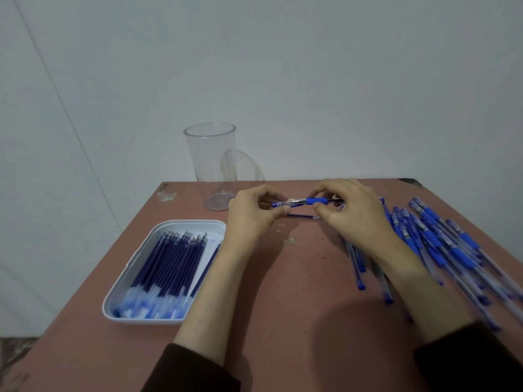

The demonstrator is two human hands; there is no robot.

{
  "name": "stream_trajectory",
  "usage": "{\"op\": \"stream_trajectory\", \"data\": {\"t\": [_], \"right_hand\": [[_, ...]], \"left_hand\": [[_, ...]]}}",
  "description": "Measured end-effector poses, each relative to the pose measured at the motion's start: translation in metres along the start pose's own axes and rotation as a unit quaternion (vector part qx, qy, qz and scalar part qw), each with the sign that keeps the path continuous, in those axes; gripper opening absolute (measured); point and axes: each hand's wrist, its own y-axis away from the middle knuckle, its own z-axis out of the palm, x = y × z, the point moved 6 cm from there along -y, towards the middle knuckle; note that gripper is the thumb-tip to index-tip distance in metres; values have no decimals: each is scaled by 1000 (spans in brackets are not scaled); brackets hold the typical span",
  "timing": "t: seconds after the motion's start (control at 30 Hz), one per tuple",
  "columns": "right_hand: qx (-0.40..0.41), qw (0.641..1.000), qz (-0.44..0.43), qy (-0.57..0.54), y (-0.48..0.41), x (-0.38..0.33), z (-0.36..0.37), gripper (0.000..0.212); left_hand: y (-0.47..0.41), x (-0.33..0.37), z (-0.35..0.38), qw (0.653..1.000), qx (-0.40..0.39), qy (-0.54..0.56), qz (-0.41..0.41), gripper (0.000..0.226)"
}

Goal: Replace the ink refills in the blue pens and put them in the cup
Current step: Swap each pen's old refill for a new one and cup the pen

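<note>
Pinching blue pen (307,201) between left hand (252,213), right hand (353,215), level

At four o'clock the pile of pens (441,244) is blurred, cut by the right edge and partly under the right forearm (402,264). Toward twelve, both ends of the held pen (308,201) are hidden inside the fingers of the left hand (252,219) and right hand (356,216).

Left hand (254,215) and right hand (353,213) pinch one blue pen (307,201) near the clear cup (213,165).
</note>
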Motion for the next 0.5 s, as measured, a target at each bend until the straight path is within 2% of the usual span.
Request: {"op": "stream_trajectory", "data": {"t": [0.27,0.5], "right_hand": [[-43,997,-8,-70,-2,2,6,20],[-27,984,13,-177,-1,-2,6,23]], "left_hand": [[3,3,2,998,-44,53,-16,12],[2,10,-4,995,-39,94,6,14]]}}
